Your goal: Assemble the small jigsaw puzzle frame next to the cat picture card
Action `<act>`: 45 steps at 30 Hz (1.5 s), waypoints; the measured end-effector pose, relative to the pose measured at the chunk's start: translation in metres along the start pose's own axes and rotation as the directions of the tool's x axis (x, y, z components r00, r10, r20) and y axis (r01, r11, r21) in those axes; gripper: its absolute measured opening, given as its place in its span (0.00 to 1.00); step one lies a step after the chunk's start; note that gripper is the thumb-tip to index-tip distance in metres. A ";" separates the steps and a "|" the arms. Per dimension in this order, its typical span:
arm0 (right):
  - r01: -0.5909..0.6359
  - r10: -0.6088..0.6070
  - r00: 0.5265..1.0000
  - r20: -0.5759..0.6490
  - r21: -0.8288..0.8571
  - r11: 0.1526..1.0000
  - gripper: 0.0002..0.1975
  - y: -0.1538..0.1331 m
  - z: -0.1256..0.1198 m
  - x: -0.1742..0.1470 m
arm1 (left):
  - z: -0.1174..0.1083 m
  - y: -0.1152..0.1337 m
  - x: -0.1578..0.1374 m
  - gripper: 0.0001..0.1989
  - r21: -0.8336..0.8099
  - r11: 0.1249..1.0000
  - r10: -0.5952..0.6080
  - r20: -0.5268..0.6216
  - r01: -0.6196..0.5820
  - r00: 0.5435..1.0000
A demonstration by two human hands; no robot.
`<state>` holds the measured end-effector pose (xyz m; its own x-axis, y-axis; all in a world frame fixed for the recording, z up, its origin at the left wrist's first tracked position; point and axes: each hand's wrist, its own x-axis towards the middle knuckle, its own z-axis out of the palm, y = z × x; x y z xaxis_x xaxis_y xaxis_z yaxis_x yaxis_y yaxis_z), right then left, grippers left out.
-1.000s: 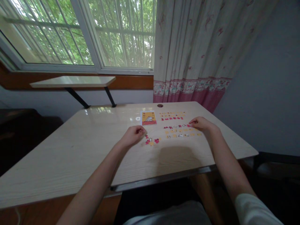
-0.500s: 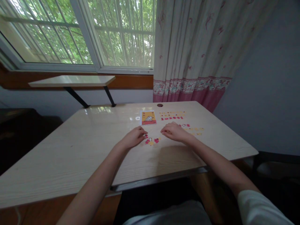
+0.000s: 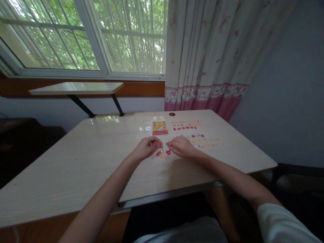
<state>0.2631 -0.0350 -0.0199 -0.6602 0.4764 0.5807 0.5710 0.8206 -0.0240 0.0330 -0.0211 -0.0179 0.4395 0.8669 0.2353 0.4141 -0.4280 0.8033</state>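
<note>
My left hand (image 3: 147, 147) is closed in a pinch above the desk, with a small red puzzle piece (image 3: 161, 146) at its fingertips. Close by on the right, my right hand (image 3: 181, 146) has its fingers drawn together, pointing at the left fingertips; whatever they hold is too small to make out. Just below both hands lies a little pile of loose pieces, with a red piece (image 3: 168, 152) and a yellow piece (image 3: 162, 156) among them. A picture card (image 3: 160, 128), showing a white animal on yellow and red, lies beyond the hands.
Rows of pieces are laid out on the right, including a red row (image 3: 185, 128) and yellow rows (image 3: 206, 140). The pale wooden desk (image 3: 83, 162) has a cable hole (image 3: 172, 114) at the back. A raised shelf (image 3: 78, 87) stands at the back left, and a curtain (image 3: 202, 67) hangs behind.
My right hand has moved left, closer to my left hand, uncovering more pieces in the right rows. My left hand has shifted slightly, and a red piece now shows at its fingertips.
</note>
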 end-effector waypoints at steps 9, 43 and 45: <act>0.024 -0.026 0.998 -0.061 -0.029 0.999 0.14 -0.002 0.003 0.002 | 0.015 0.011 0.001 0.23 -0.566 0.823 -0.060 0.001 0.050 0.998; -0.332 0.305 0.869 -0.390 -0.002 0.943 0.13 0.041 -0.041 0.002 | -0.025 0.007 -0.005 0.09 0.378 0.923 0.002 0.200 -0.079 0.980; -0.341 0.309 0.862 -0.401 -0.008 0.940 0.13 0.045 -0.044 0.000 | -0.028 0.004 -0.006 0.10 0.380 0.923 -0.050 0.268 -0.058 0.962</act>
<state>0.3098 -0.0118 0.0147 -0.1965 0.5378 0.8198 0.7659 0.6062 -0.2141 0.0099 -0.0212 -0.0012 0.6159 0.7868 0.0400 0.6595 -0.5427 0.5201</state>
